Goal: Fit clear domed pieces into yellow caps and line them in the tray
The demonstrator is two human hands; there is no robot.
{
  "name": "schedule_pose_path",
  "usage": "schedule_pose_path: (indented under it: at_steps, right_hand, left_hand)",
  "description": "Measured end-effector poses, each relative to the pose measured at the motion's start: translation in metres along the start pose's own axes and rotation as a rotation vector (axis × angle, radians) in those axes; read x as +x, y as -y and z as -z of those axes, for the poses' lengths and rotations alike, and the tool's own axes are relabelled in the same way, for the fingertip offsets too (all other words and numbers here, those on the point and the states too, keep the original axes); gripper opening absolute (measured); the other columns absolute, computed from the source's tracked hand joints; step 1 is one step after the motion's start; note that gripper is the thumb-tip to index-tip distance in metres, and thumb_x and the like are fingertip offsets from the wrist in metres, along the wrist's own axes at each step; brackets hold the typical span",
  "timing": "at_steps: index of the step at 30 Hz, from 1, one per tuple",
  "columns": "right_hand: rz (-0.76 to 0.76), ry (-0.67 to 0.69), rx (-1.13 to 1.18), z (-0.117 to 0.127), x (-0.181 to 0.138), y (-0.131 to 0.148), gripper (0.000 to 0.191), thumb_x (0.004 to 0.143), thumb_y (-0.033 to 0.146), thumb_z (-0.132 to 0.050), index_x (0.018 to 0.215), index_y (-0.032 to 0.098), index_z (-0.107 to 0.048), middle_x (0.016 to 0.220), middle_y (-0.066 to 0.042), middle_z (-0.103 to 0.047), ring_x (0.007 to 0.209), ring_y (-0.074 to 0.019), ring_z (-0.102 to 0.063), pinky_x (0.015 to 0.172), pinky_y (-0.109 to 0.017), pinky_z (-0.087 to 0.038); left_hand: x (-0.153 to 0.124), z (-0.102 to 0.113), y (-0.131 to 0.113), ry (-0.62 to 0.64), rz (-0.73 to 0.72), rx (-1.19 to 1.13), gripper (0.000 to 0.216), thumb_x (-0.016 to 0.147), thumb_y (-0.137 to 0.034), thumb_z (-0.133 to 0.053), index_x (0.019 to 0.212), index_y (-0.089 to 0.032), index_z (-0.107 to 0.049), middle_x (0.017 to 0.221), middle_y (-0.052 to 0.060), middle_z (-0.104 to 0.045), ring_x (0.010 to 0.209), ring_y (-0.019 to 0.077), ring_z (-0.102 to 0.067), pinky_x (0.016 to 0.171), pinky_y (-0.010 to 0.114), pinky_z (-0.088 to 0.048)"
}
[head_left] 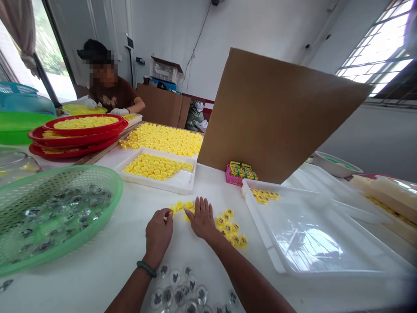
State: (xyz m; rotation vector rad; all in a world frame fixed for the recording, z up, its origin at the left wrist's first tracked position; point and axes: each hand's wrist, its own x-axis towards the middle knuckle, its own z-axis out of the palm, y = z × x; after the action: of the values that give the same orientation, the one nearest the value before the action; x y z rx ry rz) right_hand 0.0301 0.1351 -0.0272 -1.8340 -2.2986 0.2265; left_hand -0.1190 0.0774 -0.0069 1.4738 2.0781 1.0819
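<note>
- On the white worktop (107, 256), a big cardboard sheet (276, 113) leans upright at the far side.
- To the right lies a large white tray (309, 234), bare except for a few yellow pieces in its far corner.
- To the left sits a green mesh basket (81, 237) of clear round discs.
- Farther back are stacked red trays (78, 139) and a smaller white tray (182, 182), all carrying yellow pieces. A co-worker's gloved hand (119, 111) works beyond them.
- The left hand (158, 232) has its fingers narrow, thumb and forefinger pinched on one of the yellow caps (180, 205).
- The right hand (202, 219) lies flat just beside it, fingers spread wide over the same small cluster and gripping nothing that shows.
- More caps lie in a loose group (230, 228) by the right wrist.
- Clear printed discs (182, 293) are scattered near the front edge, between the forearms.
- The caps look like thin moulded plastic: very light, stiff and smooth. They would likely skid on the worktop if pushed, so a pinch across the rim seems the surest hold.
</note>
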Motion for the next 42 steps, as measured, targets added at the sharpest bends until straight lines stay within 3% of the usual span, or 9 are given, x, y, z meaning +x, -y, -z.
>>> schedule_pose_path:
  at_steps: [5,10,13,18,21,27,37,40,42]
  right_hand:
    - [0.079,0.052,0.123,0.014,-0.036,0.013,0.063,0.092,0.052,-0.025,0.141,0.012,-0.026,0.146,-0.013,-0.026,0.136,-0.0269,-0.016,0.108,-0.048,-0.02]
    - [0.223,-0.077,0.309,0.052,-0.1,-0.017,0.045,0.091,0.037,-0.039,0.133,0.022,-0.039,0.134,-0.009,-0.046,0.123,-0.0226,-0.041,0.101,-0.039,-0.036]
    - [0.119,0.062,0.303,0.072,-0.147,-0.052,0.027,0.083,0.025,-0.052,0.109,0.021,-0.059,0.109,-0.008,-0.06,0.1,-0.021,-0.057,0.088,-0.032,-0.045]
    - [-0.088,0.31,0.278,0.076,-0.19,-0.087,0.036,0.062,0.009,-0.06,0.096,0.021,-0.062,0.095,-0.003,-0.06,0.083,-0.0167,-0.06,0.073,-0.024,-0.045]
    - [-0.082,0.308,0.341,0.065,-0.188,-0.077,0.029,0.061,0.006,-0.058,0.086,0.021,-0.064,0.088,-0.001,-0.06,0.073,-0.0134,-0.059,0.067,-0.021,-0.043]
    - [0.028,0.131,0.413,0.047,-0.163,-0.037,0.018,0.063,0.008,-0.062,0.076,0.021,-0.058,0.08,0.0,-0.06,0.067,-0.0137,-0.057,0.058,-0.021,-0.038]
    - [-0.082,0.089,0.599,0.039,-0.155,-0.039,0.008,0.068,0.015,-0.061,0.066,0.019,-0.055,0.057,0.005,-0.055,0.053,-0.0101,-0.048,0.049,-0.018,-0.035]
    - [-0.134,0.018,0.631,0.039,-0.149,-0.038,0.01,0.073,0.021,-0.06,0.064,0.019,-0.055,0.057,0.004,-0.055,0.054,-0.0107,-0.049,0.052,-0.019,-0.037]
    - [-0.106,-0.076,0.564,0.041,-0.144,-0.035,0.013,0.077,0.023,-0.057,0.065,0.019,-0.055,0.06,0.003,-0.055,0.056,-0.0112,-0.05,0.054,-0.02,-0.038]
  left_hand:
    - [-0.005,0.001,-0.005,0.005,-0.042,-0.021,0.017,0.084,-0.026,-0.046,0.092,-0.02,-0.059,0.088,0.001,-0.062,0.068,0.0151,-0.057,0.068,0.028,-0.042]
    - [-0.021,0.0,-0.005,0.085,-0.197,-0.067,0.018,0.085,-0.03,-0.044,0.092,-0.021,-0.059,0.088,0.0,-0.062,0.069,0.0153,-0.057,0.068,0.027,-0.044]
    - [-0.03,-0.007,-0.007,0.197,-0.331,-0.025,0.02,0.087,-0.027,-0.041,0.094,-0.021,-0.058,0.092,0.002,-0.06,0.074,0.0162,-0.058,0.068,0.027,-0.045]
    - [-0.039,-0.024,-0.015,0.296,-0.434,0.13,0.023,0.088,-0.023,-0.041,0.106,-0.021,-0.054,0.103,0.005,-0.054,0.085,0.018,-0.058,0.074,0.029,-0.046]
    - [-0.042,-0.029,-0.022,0.326,-0.508,0.191,0.025,0.086,-0.023,-0.046,0.11,-0.022,-0.052,0.105,0.006,-0.05,0.091,0.019,-0.055,0.078,0.03,-0.046]
    - [-0.05,-0.027,-0.032,0.382,-0.664,0.293,0.017,0.08,-0.017,-0.053,0.096,-0.02,-0.056,0.106,0.006,-0.05,0.099,0.0235,-0.048,0.086,0.036,-0.042]
    - [-0.055,-0.02,-0.019,0.528,-0.584,0.118,0.026,0.078,-0.014,-0.052,0.103,-0.02,-0.054,0.101,0.005,-0.053,0.095,0.0211,-0.051,0.081,0.031,-0.043]
    - [-0.054,-0.018,-0.023,0.493,-0.539,-0.028,0.031,0.077,-0.018,-0.054,0.108,-0.021,-0.054,0.105,0.006,-0.054,0.095,0.0207,-0.052,0.082,0.031,-0.043]
    - [-0.055,-0.016,-0.028,0.495,-0.436,-0.169,0.02,0.081,-0.027,-0.053,0.099,-0.02,-0.059,0.093,0.004,-0.059,0.081,0.0181,-0.055,0.073,0.028,-0.044]
